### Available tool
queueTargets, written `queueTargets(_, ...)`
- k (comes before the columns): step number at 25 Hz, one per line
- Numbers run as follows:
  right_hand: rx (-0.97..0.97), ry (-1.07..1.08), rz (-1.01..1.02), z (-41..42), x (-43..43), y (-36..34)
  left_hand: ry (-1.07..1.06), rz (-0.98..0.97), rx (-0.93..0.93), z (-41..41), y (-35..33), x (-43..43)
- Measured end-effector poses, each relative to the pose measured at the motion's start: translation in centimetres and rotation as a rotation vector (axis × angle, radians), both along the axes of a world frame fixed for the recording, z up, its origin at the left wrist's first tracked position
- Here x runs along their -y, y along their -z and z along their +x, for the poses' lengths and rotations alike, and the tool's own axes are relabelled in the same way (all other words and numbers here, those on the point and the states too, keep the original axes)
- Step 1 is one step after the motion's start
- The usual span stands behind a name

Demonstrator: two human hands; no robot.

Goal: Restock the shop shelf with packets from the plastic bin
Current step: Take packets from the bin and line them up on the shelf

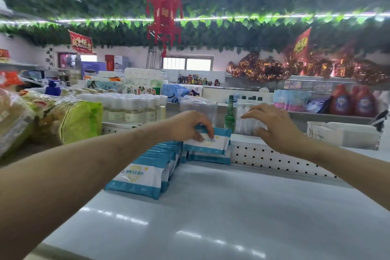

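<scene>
Now my left hand [190, 125] pinches the far packet [211, 143], right hand [276, 127] spread, empty; a bump could tip the green bottle [229, 115].

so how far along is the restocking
Done: a row of blue-and-white packets stands on the white shelf. In hand: the left hand has one more packet in its grip at the row's far end; the right hand is open. Left: the shelf's right side is bare; no bin in view, remainder unclear.
</scene>
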State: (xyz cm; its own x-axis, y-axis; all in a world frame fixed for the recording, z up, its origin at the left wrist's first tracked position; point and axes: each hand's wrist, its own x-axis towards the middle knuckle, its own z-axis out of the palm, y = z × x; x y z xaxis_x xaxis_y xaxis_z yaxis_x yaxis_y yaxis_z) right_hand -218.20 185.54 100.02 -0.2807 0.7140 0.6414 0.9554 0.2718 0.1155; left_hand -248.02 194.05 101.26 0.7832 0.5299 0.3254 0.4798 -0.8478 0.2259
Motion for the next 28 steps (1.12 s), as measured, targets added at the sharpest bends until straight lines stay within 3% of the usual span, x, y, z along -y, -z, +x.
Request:
queueTargets(6, 0.104, 0.008, 0.064, 1.5, 2.4, 0.1, -0.015, 0.086, -0.201, 2.7, 1.8, -2.1)
queueTargets(9, 0.118, 0.006, 0.060, 0.5, 2.8, 0.4, -0.061, 0.192, -0.216, 3.4, 2.4, -3.2)
queueTargets(15, 0.110, -0.030, 0.030, -3.7, 3.8, 0.2, -0.139, 0.205, -0.205, 2.3, 1.9, -2.5)
queueTargets(21, 0.088, -0.177, -0.012, -13.2, 3.1, -1.3, -0.228, 0.241, -0.072, -8.7, -2.6, 3.9)
queueTargets(28, 0.111, -0.600, -0.099, -35.9, 2.4, -1.4, -0.674, 0.191, -0.113, -31.0, -0.7, 17.5)
